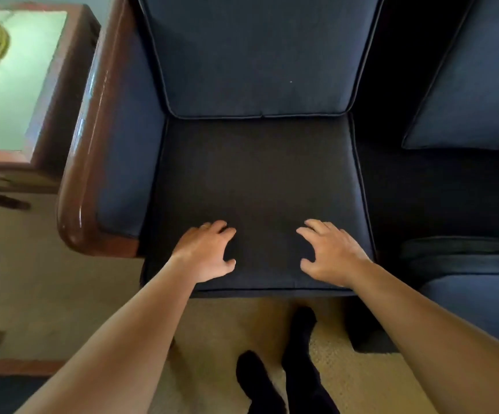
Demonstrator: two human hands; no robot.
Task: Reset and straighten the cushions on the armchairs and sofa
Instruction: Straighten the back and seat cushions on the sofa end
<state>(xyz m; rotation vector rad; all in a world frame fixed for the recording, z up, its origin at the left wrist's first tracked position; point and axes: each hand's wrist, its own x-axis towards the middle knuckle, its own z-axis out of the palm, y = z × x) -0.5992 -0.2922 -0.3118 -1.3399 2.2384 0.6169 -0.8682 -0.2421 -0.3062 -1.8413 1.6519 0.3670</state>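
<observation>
Both hands lay palm-down with fingers spread and slightly bent, gripping nothing: the left hand (205, 252) and right hand (332, 253) pressed on the front part of the seat cushion (257, 180), near its front edge. That cushion, dark navy woven fabric, square with piped seams, filled the seat. A matching back cushion (257, 55) stood upright behind it. A glossy wooden armrest (84, 162) bordered the left side; a loose navy cushion (475, 94) leaned to the right.
</observation>
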